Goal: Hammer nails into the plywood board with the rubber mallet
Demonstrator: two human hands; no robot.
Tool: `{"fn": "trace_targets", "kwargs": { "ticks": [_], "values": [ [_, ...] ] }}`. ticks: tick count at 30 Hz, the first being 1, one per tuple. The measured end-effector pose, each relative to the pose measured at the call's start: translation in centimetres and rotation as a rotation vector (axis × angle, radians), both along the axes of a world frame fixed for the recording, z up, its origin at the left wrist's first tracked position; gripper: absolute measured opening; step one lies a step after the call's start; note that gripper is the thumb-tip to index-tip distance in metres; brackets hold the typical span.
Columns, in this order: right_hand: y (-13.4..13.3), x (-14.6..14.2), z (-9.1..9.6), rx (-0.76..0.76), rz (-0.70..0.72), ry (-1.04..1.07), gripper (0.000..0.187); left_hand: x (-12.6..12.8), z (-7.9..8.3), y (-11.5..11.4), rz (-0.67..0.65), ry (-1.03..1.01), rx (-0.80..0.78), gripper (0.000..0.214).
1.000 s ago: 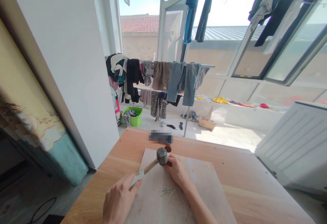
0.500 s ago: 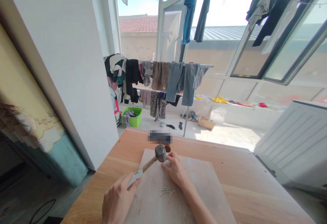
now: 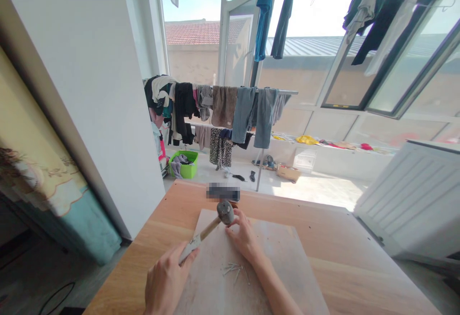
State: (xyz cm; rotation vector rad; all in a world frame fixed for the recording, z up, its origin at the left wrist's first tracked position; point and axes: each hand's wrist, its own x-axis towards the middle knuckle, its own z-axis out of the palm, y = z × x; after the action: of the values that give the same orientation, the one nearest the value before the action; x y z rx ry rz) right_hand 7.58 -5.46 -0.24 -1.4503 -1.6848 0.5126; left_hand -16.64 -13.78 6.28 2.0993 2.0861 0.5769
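Note:
My left hand [image 3: 166, 276] is closed round the pale lower part of the wooden handle of a mallet [image 3: 208, 230]. Its dark grey head [image 3: 225, 213] is held up over the far part of a pale board [image 3: 283, 257], right beside the fingers of my right hand [image 3: 244, 236]. Those fingers are pinched together, and the mallet head partly covers their tips; what they hold cannot be made out. Between my forearms a small loose pile of nails [image 3: 235, 269] lies on the board.
The board rests on a wooden table [image 3: 161, 228]. Near its far edge lies a blurred dark object [image 3: 223, 192], with a brown round thing [image 3: 235, 205] half hidden behind the mallet. Beyond stand a laundry rack [image 3: 283, 92], a green basket [image 3: 189, 169] and a white panel [image 3: 413, 190].
The mallet head has tilted and risen slightly, staying close to the right fingers. Both hands keep nearly the same places, and the whole view has shifted a little.

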Motion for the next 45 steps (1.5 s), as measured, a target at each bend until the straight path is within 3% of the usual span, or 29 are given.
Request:
{"fn": "trace_targets", "kwargs": {
  "ticks": [9,16,19,24,29,35,39,42,45],
  "values": [
    [0.2,0.2,-0.4,0.046,0.032,-0.015,0.027,0.2,-1.3,-0.3,-0.035,0.042,0.049,0.024],
    [-0.1,0.1,-0.2,0.024,0.036,-0.02,0.043,0.0,-2.2,-0.5,-0.034,0.015,0.074,0.027],
    [-0.2,0.6,0.8,0.002,0.04,-0.031,0.042,-0.7,-2.9,-0.8,-0.013,-0.026,0.075,0.034],
    [-1.1,2.6,4.5,-0.068,0.117,-0.099,0.019,-2.8,-3.9,-0.4,0.093,-0.029,-0.01,0.035],
    [-4.3,2.3,6.8,-0.197,0.354,-0.295,0.035,-4.2,-4.5,0.2,0.163,-0.028,-0.006,0.032],
    [-5.4,0.1,5.8,-0.265,0.381,-0.441,0.043,-4.8,-5.0,-0.6,0.227,-0.281,0.242,0.034],
    [-4.9,0.3,5.7,-0.26,0.407,-0.406,0.038,-5.7,-5.0,-1.3,0.156,-0.48,0.37,0.036],
    [-3.9,0.9,5.8,-0.204,0.394,-0.305,0.028,-6.2,-5.0,-1.2,0.081,-0.484,0.389,0.038],
    [-2.4,1.4,5.0,-0.127,0.241,-0.174,0.02,-6.2,-5.1,-0.7,0.027,-0.415,0.369,0.039]
  ]
}}
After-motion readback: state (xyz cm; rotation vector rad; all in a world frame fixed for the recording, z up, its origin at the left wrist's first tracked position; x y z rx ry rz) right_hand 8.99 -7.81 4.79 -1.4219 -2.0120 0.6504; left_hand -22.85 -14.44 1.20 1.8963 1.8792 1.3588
